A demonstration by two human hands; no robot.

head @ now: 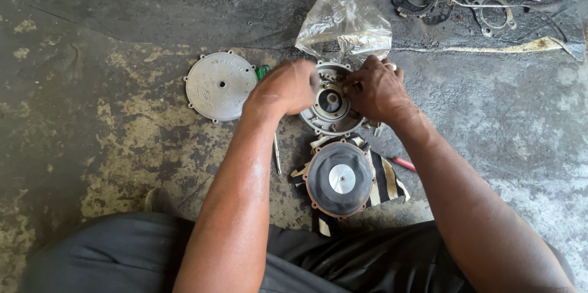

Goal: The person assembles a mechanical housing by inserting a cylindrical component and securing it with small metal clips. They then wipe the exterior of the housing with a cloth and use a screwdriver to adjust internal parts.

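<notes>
While both hands [288, 87] [375, 87] pinched the round metal housing [331, 104], I judged steady, even pressure kept it seated.

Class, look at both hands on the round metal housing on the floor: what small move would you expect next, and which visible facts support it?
Probably the right hand should finish seating whatever it is pressing at the rim of the round housing while the left hand steadies it. Both hands rest on it, and the black diaphragm and flat metal cover lie apart, not yet fitted.
</notes>
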